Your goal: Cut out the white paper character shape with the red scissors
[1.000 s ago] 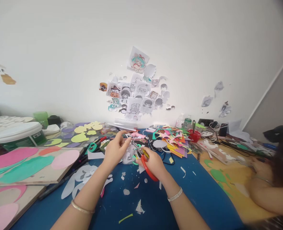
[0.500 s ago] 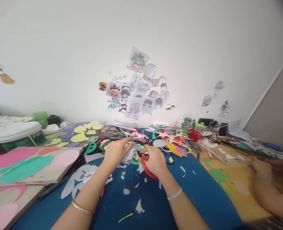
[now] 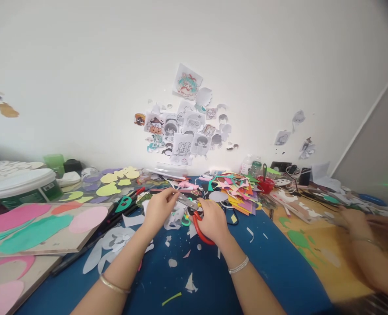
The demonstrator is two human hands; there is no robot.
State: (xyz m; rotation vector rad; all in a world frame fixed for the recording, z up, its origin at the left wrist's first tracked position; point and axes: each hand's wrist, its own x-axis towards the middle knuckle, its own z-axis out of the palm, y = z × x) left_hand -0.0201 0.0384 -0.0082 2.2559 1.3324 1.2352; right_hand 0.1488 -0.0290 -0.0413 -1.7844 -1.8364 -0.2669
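Note:
My right hand grips a pair of scissors with red handles. Their metal blades point up and left, towards the fingertips of my left hand. Those fingers are pinched on a thin piece of white paper that hangs below them; its outline is partly hidden by the hand. A green ring-shaped handle shows just behind the paper, between my hands. Small white scraps and a yellow-green strip lie on the blue table surface beneath my forearms.
Coloured paper offcuts are heaped behind my right hand. Boards with pink and green cutouts lie at left, before a white-lidded tub. White petal-like cutouts rest beside my left forearm. Another person's arm is at far right.
My left hand and the paper have shifted slightly, and the scissor blades sit at a slightly different angle. The grip of both hands looks the same.

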